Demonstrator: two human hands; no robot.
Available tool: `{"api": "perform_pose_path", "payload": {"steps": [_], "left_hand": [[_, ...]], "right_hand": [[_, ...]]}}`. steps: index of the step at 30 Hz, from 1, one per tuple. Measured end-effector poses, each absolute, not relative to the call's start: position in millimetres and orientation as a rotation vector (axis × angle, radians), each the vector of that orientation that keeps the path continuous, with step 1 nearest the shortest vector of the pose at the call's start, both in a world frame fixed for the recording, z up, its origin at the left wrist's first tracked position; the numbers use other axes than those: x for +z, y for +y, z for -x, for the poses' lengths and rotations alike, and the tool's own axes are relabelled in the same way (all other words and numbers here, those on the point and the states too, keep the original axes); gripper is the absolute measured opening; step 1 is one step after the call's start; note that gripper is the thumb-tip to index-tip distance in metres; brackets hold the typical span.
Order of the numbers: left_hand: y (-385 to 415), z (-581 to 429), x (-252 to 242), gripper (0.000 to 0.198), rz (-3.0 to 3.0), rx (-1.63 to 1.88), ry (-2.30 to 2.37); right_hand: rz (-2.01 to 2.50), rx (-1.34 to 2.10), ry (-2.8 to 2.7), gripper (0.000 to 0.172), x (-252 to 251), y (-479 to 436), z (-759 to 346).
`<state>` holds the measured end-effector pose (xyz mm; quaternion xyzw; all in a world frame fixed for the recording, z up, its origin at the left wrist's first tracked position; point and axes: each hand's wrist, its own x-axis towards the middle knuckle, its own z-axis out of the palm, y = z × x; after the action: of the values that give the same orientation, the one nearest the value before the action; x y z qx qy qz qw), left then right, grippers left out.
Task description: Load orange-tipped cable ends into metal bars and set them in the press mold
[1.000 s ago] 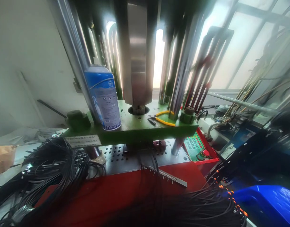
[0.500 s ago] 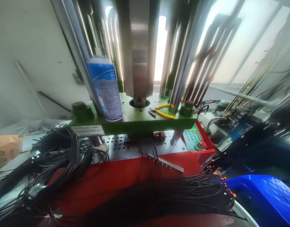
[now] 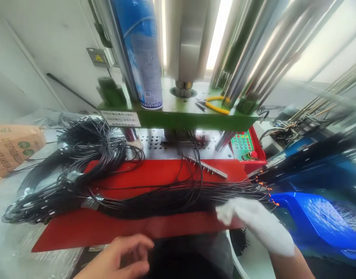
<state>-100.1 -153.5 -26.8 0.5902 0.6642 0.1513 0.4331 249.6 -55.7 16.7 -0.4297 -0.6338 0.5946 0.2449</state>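
My left hand (image 3: pixel 122 255) is bare and hovers at the front edge of the red work table (image 3: pixel 131 230). Its fingers are loosely curved, apart from the thumb, with nothing between them. In a white glove, my right hand (image 3: pixel 250 219) is over the table's right front, close to a long bundle of black cables (image 3: pixel 154 203). Motion blurs its fingertips, so I cannot tell whether they grip anything. Several cables run back under the green press plate (image 3: pixel 178 119), past a thin metal bar with small pegs (image 3: pixel 208 167).
A blue spray can (image 3: pixel 145 66) and yellow-handled pliers (image 3: pixel 217 104) rest on the press plate. More coiled cables (image 3: pixel 90 143) lie at left, beside a cardboard box (image 3: pixel 15 147). At right are a control panel (image 3: pixel 242 141), a blue bin (image 3: pixel 320 221) and a white bucket (image 3: pixel 260 263).
Both hands have come into view from below. My view has tilted downward, so the press and cables sit higher in the picture. The can and pliers remain on the plate.
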Motion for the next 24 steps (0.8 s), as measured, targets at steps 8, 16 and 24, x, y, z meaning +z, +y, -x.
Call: {"api": "perform_pose_path", "payload": {"steps": [8, 16, 24], "left_hand": [[-95.7, 60.3, -12.7, 0.079, -2.219, 0.531, 1.591], [-92.6, 42.4, -39.3, 0.090, -2.412, 0.546, 1.807], [-44.2, 86.5, 1.0, 0.056, -2.322, 0.334, 1.918]], "right_hand": [[0.953, 1.722, -1.417, 0.043, -14.9, 63.0, -145.1], [0.579, 1.950, -0.896, 0.031, 7.6, 85.8, -103.1], [0.380, 1.628, -0.833, 0.033, 74.9, 90.4, -127.4]]}}
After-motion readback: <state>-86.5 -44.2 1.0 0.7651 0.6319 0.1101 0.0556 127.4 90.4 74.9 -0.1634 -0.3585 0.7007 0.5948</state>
